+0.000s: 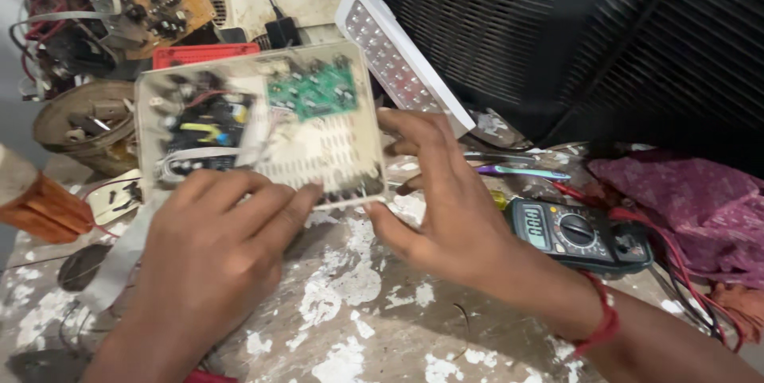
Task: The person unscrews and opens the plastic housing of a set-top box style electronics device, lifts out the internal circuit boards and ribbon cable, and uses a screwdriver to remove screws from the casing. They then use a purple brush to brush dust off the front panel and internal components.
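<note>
A worn, paint-flecked table [350, 327] carries repair clutter. Above its middle, both hands hold an opened white electronics case [263, 124], cover already off, green board and wiring bare. The left hand [211, 260] clamps the near edge; the right hand [446, 200] grips the right side. A multimeter [577, 233] lies to the right, untouched; an LED lamp panel [398, 53] leans behind.

— Where does the head camera sit?

— Above the paint-flecked workbench [358, 327], looking down and forward from close range, slightly tilted.

— What frames the view?

— Taking the multimeter [577, 233] as the mark: a dark slatted panel [605, 25] fills the top edge behind it, a pink cloth [692, 200] lies just right, the bench runs left.

— Any second view?

— Only this one, so nothing is shared.
</note>
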